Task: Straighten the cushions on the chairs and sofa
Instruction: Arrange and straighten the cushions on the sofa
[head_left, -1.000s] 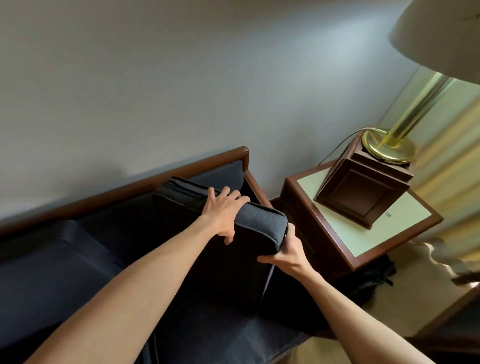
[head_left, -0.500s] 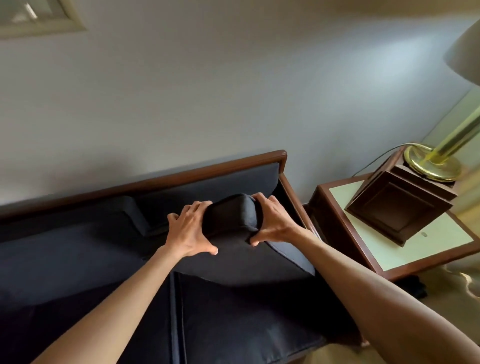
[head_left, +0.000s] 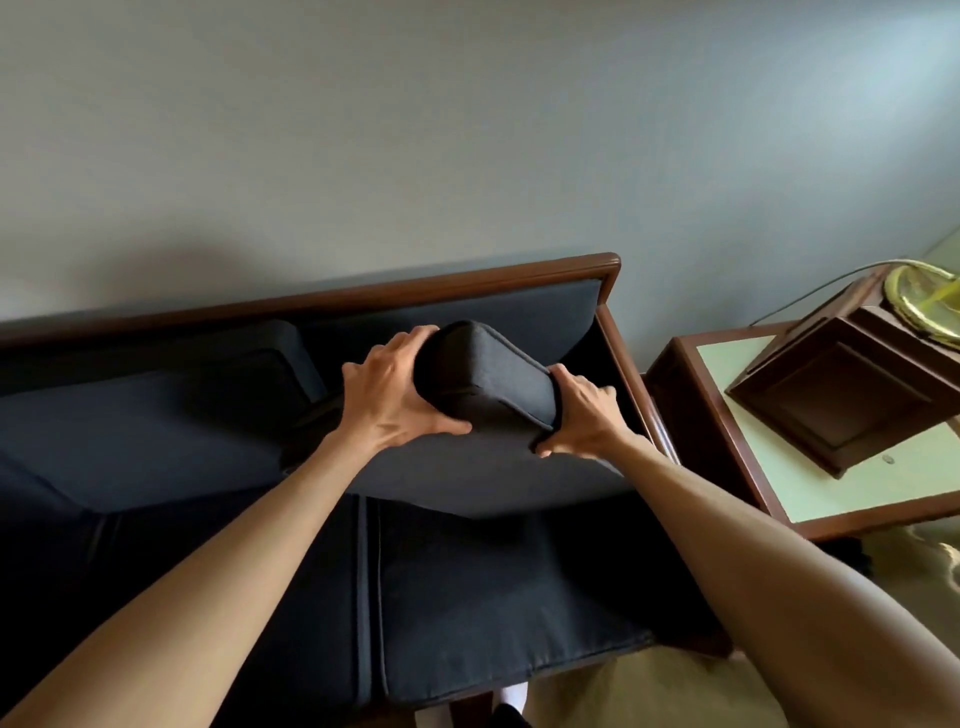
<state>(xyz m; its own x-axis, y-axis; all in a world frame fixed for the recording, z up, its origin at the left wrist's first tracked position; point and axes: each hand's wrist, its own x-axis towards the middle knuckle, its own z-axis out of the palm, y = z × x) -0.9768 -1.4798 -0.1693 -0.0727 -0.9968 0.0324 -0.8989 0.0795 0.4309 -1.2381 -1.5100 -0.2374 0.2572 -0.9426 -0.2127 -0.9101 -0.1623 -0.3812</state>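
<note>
A dark back cushion (head_left: 483, 379) is tilted forward at the right end of a dark sofa with a brown wooden frame (head_left: 608, 265). My left hand (head_left: 395, 400) grips the cushion's top left corner, fingers over the top edge and thumb on the front face. On the top right corner, my right hand (head_left: 582, 415) holds it with fingers on the side and thumb below. A second back cushion (head_left: 156, 410) leans against the sofa back on the left. Seat cushions (head_left: 493, 597) lie below.
A wooden side table with a pale green top (head_left: 857, 499) stands right of the sofa, carrying a brown wooden lamp base (head_left: 841, 405) and a brass lamp foot (head_left: 919, 296). A plain wall rises behind. Beige carpet (head_left: 649, 696) and my feet show at the bottom.
Both hands have moved the cushion from the sofa's right arm back toward the backrest, and now hold its top corners. The view has shifted left, so the lamp shade is out of view.
</note>
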